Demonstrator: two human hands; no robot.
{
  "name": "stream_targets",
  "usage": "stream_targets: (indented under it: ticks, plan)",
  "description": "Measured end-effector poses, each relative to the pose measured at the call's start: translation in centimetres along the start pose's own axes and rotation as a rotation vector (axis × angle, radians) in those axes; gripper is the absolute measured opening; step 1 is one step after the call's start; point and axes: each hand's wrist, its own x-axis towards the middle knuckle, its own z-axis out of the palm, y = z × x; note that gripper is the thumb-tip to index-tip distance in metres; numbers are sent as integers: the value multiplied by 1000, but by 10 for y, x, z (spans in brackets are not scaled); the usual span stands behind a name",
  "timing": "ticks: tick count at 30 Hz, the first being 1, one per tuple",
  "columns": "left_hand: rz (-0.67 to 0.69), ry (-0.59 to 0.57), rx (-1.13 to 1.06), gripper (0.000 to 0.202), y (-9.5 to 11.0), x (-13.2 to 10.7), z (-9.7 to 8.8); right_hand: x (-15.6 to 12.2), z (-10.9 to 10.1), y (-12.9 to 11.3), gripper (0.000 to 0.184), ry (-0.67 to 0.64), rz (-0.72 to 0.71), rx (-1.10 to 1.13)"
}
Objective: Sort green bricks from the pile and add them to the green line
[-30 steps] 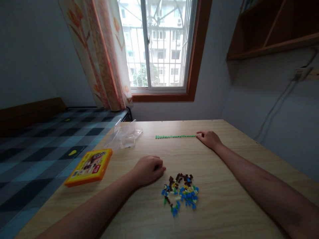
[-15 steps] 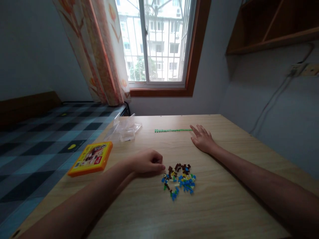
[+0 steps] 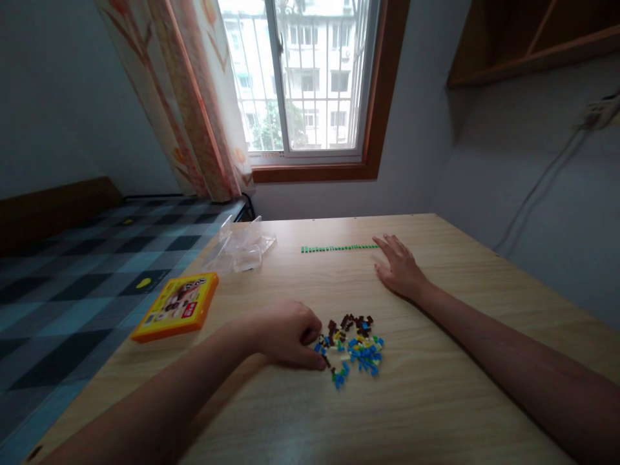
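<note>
My left hand is at the left edge of a loose pile of small building bricks. Its thumb points down at the pile's lower left and stands apart from the curled fingers; I see nothing held. The pile mixes blue, brown, yellow, cream and green pieces. Farther back, a long thin row of small green bricks runs across the table. My right hand rests at the right end of this row, fingers spread, with the index fingertip at the last brick.
Left of my left arm lies an orange-yellow box with a printed cover. Behind it stand clear plastic trays. The wooden table borders a bed with a checked cover at left. A window is straight ahead.
My left hand has shifted slightly down, and its thumb has moved away from the fingers to the pile's edge. My right hand stays at the row's end. The camera view has shifted slightly.
</note>
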Motion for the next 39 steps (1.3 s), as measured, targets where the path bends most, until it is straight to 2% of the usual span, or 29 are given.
stream_targets:
  ticks: [8, 12, 16, 18, 21, 25, 28, 31, 36, 39]
  plan:
    - [-9, -45, -24, 29, 0, 1, -3, 1, 0, -1, 56, 52, -67, 65]
    - [-16, -88, -112, 28, -8, 0, -5, 1, -2, -1, 52, 77, -88, 81]
    - [-12, -73, -215, 26, -24, 0, -6, 1, -4, -3, 45, 95, -103, 98]
    - [-28, -10, -257, 24, -33, 3, -3, 1, -5, -3, 41, 103, -113, 113]
    - [-86, 188, -306, 16, -41, 11, 4, 1, -5, -2, 38, 101, -148, 142]
    - [-109, 477, -249, 4, -40, 20, 15, 2, -6, -1, 41, 99, -191, 193]
    - [-93, 575, -211, 11, -36, 22, 19, 2, -13, -2, 33, 102, -215, 248]
    - [-88, 625, -220, 18, -37, 21, 18, 0, -29, -5, 25, 8, -243, 336]
    - [2, 584, -270, 16, -42, 17, 18, -7, -64, -19, 21, -375, -313, 433]
    - [43, 552, -244, 14, -42, 15, 19, -10, -82, -33, 18, -552, -391, 422]
